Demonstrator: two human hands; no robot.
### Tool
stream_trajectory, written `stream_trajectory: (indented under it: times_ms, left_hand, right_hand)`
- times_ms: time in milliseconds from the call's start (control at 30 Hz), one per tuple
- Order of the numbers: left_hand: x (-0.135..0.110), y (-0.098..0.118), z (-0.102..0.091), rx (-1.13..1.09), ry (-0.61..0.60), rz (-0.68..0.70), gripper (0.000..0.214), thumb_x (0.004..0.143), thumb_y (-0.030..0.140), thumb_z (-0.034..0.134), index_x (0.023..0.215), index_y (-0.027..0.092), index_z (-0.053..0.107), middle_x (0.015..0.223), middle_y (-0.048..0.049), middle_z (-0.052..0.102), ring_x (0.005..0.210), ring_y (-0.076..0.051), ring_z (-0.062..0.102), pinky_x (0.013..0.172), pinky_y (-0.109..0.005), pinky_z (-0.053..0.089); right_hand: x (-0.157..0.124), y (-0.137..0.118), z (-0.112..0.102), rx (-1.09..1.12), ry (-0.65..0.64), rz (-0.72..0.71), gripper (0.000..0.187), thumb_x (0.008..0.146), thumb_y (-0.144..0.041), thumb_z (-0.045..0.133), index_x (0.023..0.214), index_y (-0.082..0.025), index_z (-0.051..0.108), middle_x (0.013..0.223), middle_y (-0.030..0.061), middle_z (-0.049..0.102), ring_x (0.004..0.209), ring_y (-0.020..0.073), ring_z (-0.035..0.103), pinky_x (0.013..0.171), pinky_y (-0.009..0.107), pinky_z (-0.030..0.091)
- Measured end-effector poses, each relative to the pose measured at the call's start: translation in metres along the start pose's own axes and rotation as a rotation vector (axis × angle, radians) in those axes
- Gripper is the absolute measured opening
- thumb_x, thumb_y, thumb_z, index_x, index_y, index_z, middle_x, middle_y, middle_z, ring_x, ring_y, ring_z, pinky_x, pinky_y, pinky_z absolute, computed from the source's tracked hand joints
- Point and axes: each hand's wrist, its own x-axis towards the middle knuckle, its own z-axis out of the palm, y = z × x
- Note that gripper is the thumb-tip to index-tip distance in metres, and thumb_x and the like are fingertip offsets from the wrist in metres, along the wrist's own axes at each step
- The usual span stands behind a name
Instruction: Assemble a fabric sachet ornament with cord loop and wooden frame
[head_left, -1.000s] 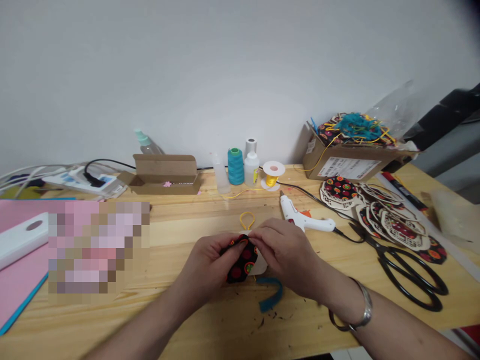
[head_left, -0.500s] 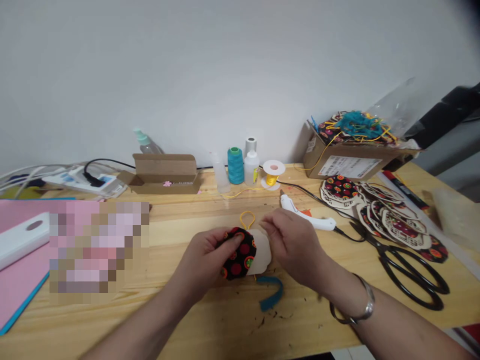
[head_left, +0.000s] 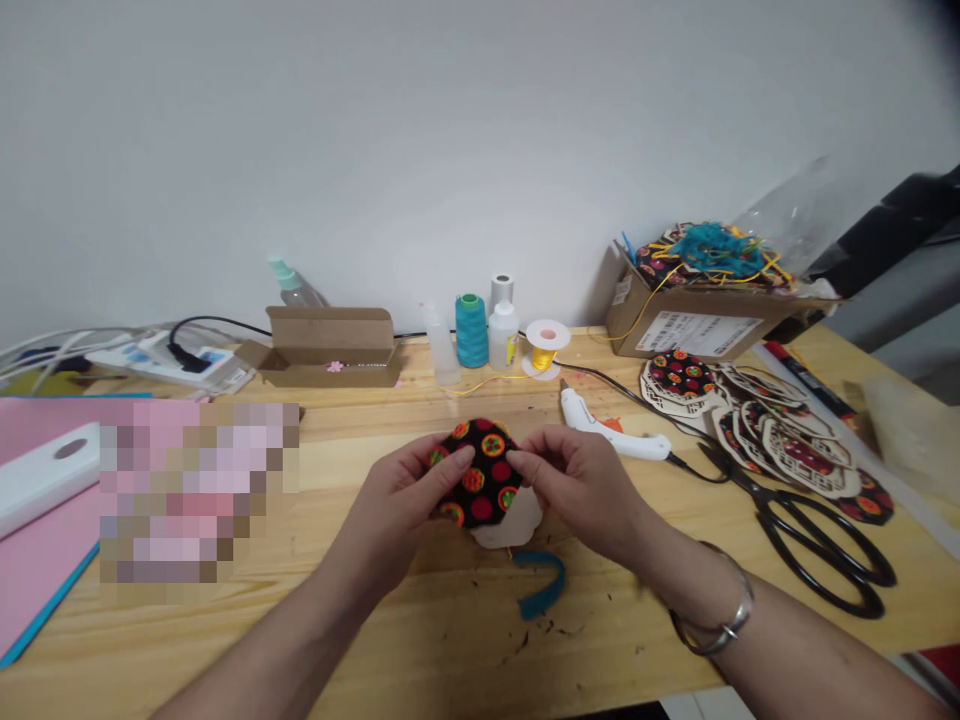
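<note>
A black fabric piece (head_left: 480,478) with red and orange round patterns is stretched between my hands. My left hand (head_left: 401,490) pinches its left side, thumb on top. At its upper right edge, my right hand (head_left: 581,485) grips it between thumb and fingers. Below the fabric lies a pale, scallop-edged flat piece (head_left: 504,535), mostly covered by it. A teal tassel (head_left: 546,590) curves over the wooden table (head_left: 360,650) just beneath, joined by a bit of yellow cord. Whether the two flat pieces touch I cannot tell.
Behind my right hand lies a white glue gun (head_left: 611,430). Black scissors (head_left: 817,540) and a pile of patterned cutouts (head_left: 795,440) are at the right. A cardboard box (head_left: 690,325), a teal thread cone (head_left: 472,335) and a yellow cord spool (head_left: 546,348) stand along the back.
The fabric piece has moved up and right over the pale piece, covering its top and the yellow loop. My right hand has come onto the fabric's edge.
</note>
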Motion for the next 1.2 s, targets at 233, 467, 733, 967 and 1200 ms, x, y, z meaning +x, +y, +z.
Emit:
stream_trajectory:
  times_ms: [233, 467, 733, 967, 1200]
  left_hand:
    - [0.006, 0.003, -0.011, 0.011, 0.111, 0.109, 0.022, 0.072, 0.025, 0.068, 0.092, 0.014, 0.067, 0.085, -0.0067, 0.072, 0.068, -0.016, 0.065, 0.062, -0.027, 0.053]
    - [0.007, 0.005, -0.013, -0.221, 0.065, 0.167, 0.007, 0.068, 0.015, 0.060, 0.073, 0.012, 0.064, 0.078, -0.0082, 0.069, 0.076, -0.021, 0.064, 0.070, -0.034, 0.051]
    - [0.006, 0.010, -0.013, -0.260, 0.004, 0.114, 0.008, 0.062, 0.009, 0.053, 0.059, 0.014, 0.058, 0.051, 0.0021, 0.051, 0.045, -0.009, 0.045, 0.045, -0.020, 0.039]
    - [0.007, 0.013, -0.019, -0.348, -0.041, 0.099, 0.007, 0.060, 0.010, 0.052, 0.057, 0.014, 0.057, 0.050, 0.0022, 0.045, 0.041, -0.006, 0.036, 0.039, -0.017, 0.027]
    - [0.007, 0.017, -0.020, -0.396, -0.036, 0.129, 0.007, 0.058, 0.008, 0.052, 0.056, 0.013, 0.056, 0.051, 0.0023, 0.045, 0.040, -0.005, 0.035, 0.038, -0.016, 0.027]
  right_hand:
    - [0.001, 0.000, -0.005, -0.010, 0.040, -0.037, 0.024, 0.084, -0.034, 0.051, 0.069, -0.016, 0.058, 0.060, -0.0018, 0.055, 0.051, 0.0084, 0.046, 0.048, 0.020, 0.035]
    - [0.001, 0.000, -0.011, -0.199, 0.191, -0.227, 0.032, 0.089, -0.034, 0.044, 0.064, -0.017, 0.055, 0.058, -0.0011, 0.054, 0.055, 0.0098, 0.047, 0.052, 0.021, 0.034]
    - [0.020, 0.005, -0.027, -0.306, 0.420, -0.280, 0.032, 0.086, -0.035, 0.047, 0.060, -0.017, 0.052, 0.052, -0.0033, 0.045, 0.050, 0.0095, 0.041, 0.050, 0.022, 0.030]
    - [0.023, -0.009, -0.040, -0.334, 0.474, -0.201, 0.032, 0.083, -0.035, 0.049, 0.059, -0.015, 0.057, 0.052, -0.0021, 0.049, 0.050, 0.0102, 0.043, 0.049, 0.022, 0.031]
    - [0.043, -0.034, -0.036, -0.367, 0.433, -0.250, 0.021, 0.078, -0.031, 0.055, 0.068, -0.014, 0.065, 0.056, -0.0010, 0.057, 0.051, 0.0100, 0.045, 0.050, 0.022, 0.033]
